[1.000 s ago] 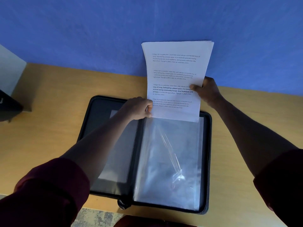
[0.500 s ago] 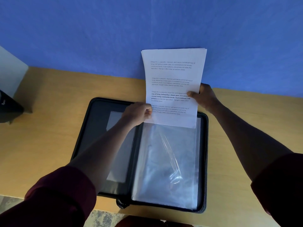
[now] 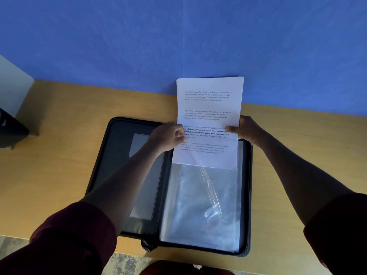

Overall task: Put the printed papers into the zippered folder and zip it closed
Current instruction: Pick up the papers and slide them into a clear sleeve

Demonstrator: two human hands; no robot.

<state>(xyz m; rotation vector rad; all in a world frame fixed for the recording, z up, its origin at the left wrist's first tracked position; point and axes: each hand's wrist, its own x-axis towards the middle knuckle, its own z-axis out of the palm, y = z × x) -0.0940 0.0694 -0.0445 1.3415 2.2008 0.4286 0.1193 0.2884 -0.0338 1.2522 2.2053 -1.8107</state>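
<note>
A black zippered folder (image 3: pixel 119 155) lies open flat on the wooden table. Its right half carries clear plastic sleeves (image 3: pixel 202 205). The printed papers (image 3: pixel 210 108), a thin white stack with text, stand upright over the top of the sleeves, and their lower part sits inside the top sleeve. My left hand (image 3: pixel 168 137) pinches the stack's left edge together with the sleeve's opening. My right hand (image 3: pixel 244 130) grips the stack's right edge, thumb on the front. The zip pull (image 3: pixel 147 247) hangs at the spine's near end.
The wooden table (image 3: pixel 59 175) runs against a blue wall (image 3: pixel 178 36). A dark object (image 3: pixel 10 132) and a pale box (image 3: pixel 12 90) stand at the far left. The table's near edge runs just below the folder.
The papers have slid down further into the top plastic sleeve. Both hands moved down with them, keeping hold of the stack's edges.
</note>
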